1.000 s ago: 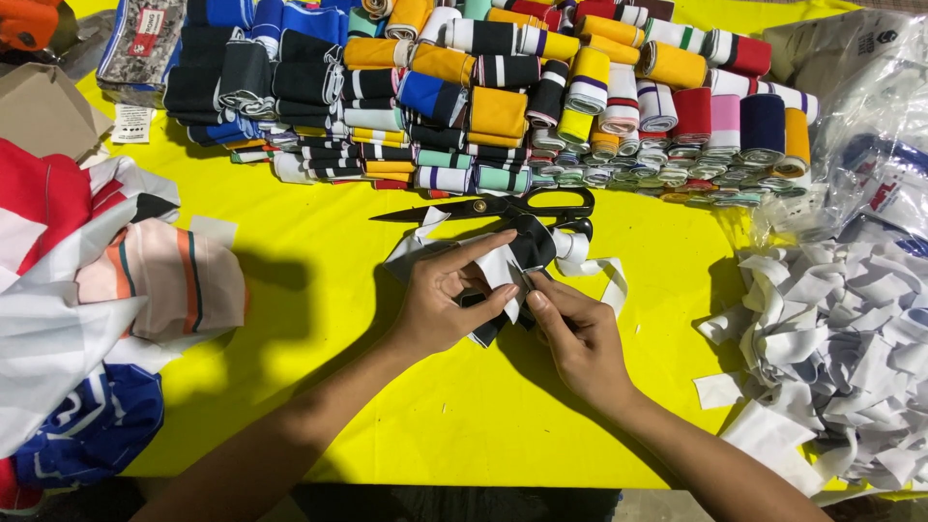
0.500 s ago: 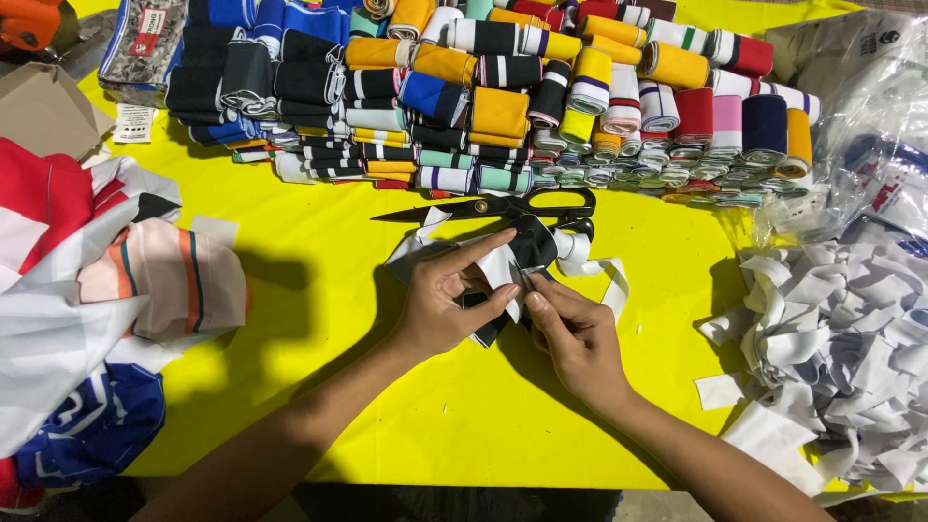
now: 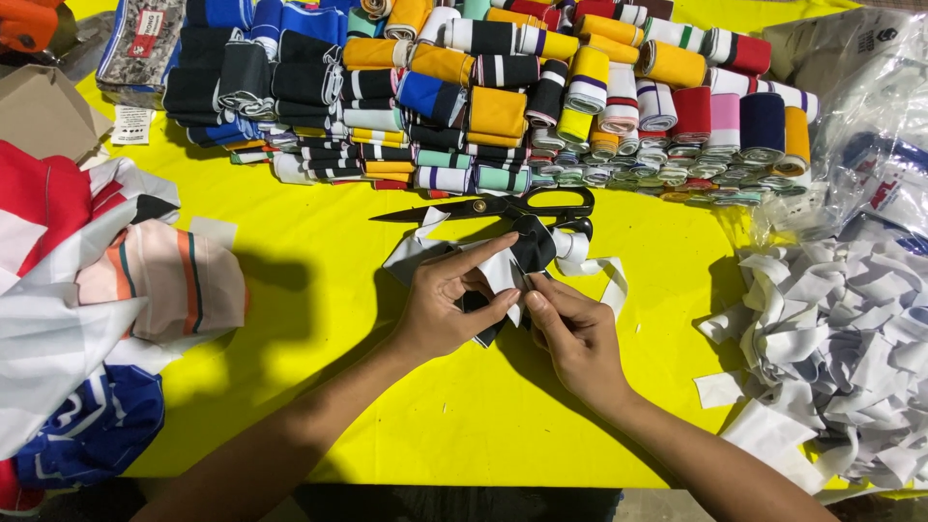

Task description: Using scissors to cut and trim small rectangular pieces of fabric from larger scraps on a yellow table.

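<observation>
The left hand (image 3: 447, 304) and right hand (image 3: 570, 333) cover part of the black-and-white fabric strip (image 3: 503, 271); the clothes pile (image 3: 87, 290) at the table's left edge is cut off.

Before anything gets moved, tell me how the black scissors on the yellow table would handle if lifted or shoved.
The scissors look like metal, so probably stiff and fairly heavy for their size. They lie flat on the yellow table, so they would likely slide, not roll. The pointed blades call for care.

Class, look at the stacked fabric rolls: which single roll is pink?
The pink roll, near the right end of the pile, between a red roll and a navy roll; no other is pink.
</observation>
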